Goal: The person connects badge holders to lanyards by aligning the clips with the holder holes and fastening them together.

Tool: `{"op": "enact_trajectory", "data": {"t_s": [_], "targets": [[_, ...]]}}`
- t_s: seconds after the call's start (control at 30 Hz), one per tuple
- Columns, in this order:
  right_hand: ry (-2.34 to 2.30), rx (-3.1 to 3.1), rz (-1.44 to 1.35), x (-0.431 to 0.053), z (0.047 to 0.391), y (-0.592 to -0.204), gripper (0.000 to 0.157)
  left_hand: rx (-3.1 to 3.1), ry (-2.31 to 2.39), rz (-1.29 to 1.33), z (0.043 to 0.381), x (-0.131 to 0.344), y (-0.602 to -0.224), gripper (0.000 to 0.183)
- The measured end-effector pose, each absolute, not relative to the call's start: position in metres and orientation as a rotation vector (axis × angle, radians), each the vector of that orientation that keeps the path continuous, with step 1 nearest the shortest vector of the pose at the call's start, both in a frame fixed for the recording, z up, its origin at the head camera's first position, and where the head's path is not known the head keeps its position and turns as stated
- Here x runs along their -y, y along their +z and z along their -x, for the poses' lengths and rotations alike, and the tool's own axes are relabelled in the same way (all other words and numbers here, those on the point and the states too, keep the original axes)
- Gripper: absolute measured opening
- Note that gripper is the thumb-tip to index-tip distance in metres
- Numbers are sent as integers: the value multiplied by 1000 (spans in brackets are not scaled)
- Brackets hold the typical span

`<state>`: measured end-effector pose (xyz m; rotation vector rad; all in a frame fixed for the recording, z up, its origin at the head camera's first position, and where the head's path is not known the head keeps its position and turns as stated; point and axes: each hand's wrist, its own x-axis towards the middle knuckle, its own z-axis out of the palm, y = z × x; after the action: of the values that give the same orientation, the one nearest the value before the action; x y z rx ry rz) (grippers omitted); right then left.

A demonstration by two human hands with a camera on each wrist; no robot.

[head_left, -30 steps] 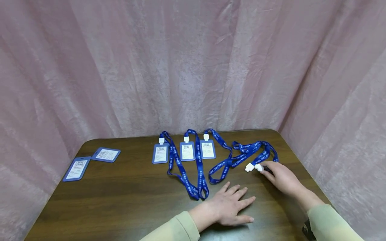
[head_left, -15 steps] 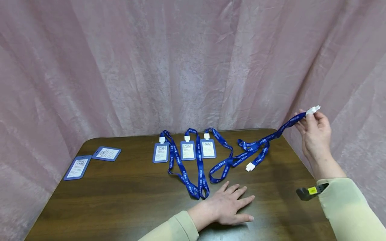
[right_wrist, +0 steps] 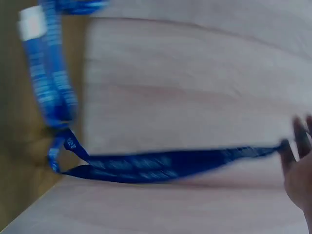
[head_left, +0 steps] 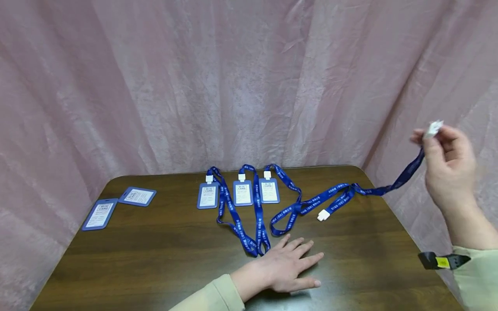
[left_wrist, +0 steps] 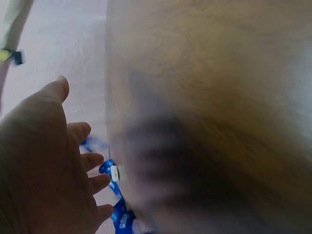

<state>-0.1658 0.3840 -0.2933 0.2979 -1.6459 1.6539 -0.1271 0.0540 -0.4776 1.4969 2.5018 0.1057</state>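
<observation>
My right hand pinches the white clip of a blue lanyard, held up past the table's right edge. Its strap slopes down to the table and meets the bend of another blue lanyard, where the two straps cross. That second lanyard lies flat with its own white clip on the wood. In the right wrist view, the raised strap stretches to my fingers, blurred. My left hand is at the near middle of the table, palm down with fingers spread, holding nothing.
Several card holders lie on the brown table. Three, including one at the left, are clipped to lanyards along the back. Two loose ones, a tilted holder and another beside it, sit at the left. A pink curtain hangs behind.
My right hand has picked the white clip up off the table and carried it up and right, drawing its strap out. My left hand has shifted slightly left.
</observation>
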Motion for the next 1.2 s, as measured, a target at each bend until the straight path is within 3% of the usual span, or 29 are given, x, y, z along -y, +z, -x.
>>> {"op": "enact_trajectory", "data": {"t_s": [0.2, 0.33, 0.47, 0.73, 1.0, 1.2], "targets": [[840, 2694, -458, -347, 123, -384, 31, -2471, 189, -1524, 124, -18, -475, 74], [555, 2806, -724, -312, 107, -444, 29, -2477, 228, -1508, 123, 11, -475, 75], [369, 2806, -868, -288, 101, -477, 25, -2483, 241, -1502, 123, 32, -478, 72], [376, 2905, -839, -275, 102, -490, 41, -2513, 322, -1501, 116, 66, -483, 68], [492, 2925, -760, -280, 92, -498, 31, -2753, 379, -1274, 139, 131, -478, 66], [611, 2956, -742, -275, 91, -503, 30, -2993, 317, -910, 169, 195, -483, 68]]}}
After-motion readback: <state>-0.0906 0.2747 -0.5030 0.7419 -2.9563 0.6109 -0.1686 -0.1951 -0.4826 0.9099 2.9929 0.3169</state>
